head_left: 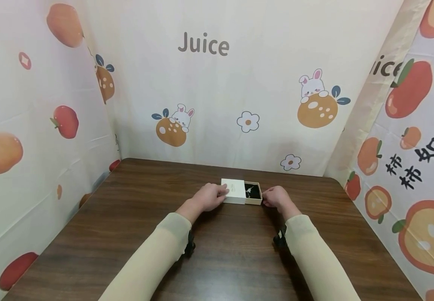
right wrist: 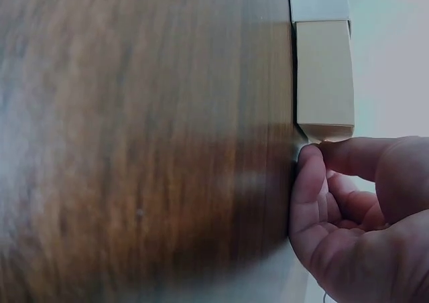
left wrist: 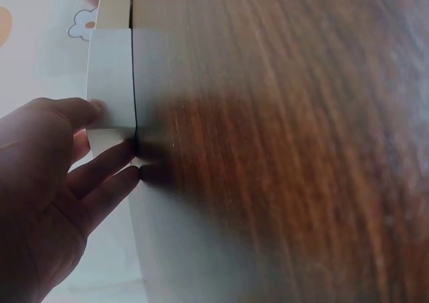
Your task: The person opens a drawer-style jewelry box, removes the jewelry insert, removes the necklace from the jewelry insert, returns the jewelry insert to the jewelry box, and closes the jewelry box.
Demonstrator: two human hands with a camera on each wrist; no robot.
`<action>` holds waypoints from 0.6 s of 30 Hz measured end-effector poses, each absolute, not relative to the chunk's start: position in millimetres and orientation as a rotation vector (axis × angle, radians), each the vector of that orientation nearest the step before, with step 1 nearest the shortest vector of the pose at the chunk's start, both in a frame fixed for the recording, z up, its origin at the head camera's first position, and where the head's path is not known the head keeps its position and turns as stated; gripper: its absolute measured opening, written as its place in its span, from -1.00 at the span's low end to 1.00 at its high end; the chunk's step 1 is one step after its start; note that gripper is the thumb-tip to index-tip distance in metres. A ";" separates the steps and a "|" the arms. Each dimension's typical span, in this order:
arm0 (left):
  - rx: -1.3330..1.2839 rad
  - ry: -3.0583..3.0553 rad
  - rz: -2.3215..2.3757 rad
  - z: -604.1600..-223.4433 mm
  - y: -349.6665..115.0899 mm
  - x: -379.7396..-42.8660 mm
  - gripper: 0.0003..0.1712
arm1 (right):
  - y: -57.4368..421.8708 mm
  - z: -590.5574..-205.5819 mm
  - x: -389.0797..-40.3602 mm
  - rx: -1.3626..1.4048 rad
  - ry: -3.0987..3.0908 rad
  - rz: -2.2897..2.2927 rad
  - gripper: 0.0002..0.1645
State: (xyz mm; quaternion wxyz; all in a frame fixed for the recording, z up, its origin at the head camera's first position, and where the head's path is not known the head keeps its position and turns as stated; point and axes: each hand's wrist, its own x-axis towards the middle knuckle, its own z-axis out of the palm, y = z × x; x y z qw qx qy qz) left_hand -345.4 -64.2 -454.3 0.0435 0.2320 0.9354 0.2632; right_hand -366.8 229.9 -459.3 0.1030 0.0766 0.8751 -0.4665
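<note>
A small white jewelry box (head_left: 233, 191) lies on the table, its inner tray (head_left: 253, 202) slid partly out to the right. On the tray's black lining sits a silvery piece of jewelry (head_left: 249, 191), too small to make out fully. My left hand (head_left: 211, 196) holds the white sleeve (left wrist: 110, 78) at its left end, thumb on the sleeve and two fingertips down by the tabletop. At the tray's right end, my right hand (head_left: 275, 197) has thumb and curled forefinger brought together in a pinch (right wrist: 320, 147), right against a small pale tab there.
The brown wooden table (head_left: 217, 259) spreads around the box, its back edge a short way behind it. White curtains (head_left: 217, 92) printed with fruit, rabbits and flowers hang behind the table and along both sides. A dark wrist camera (head_left: 280, 238) sits under the right sleeve cuff.
</note>
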 end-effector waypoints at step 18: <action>0.697 2.863 0.789 -454.8 -64.5 -345.6 -0.45 | 233.9 -451.7 -359.7 0.205 2.473 -1.476 -0.61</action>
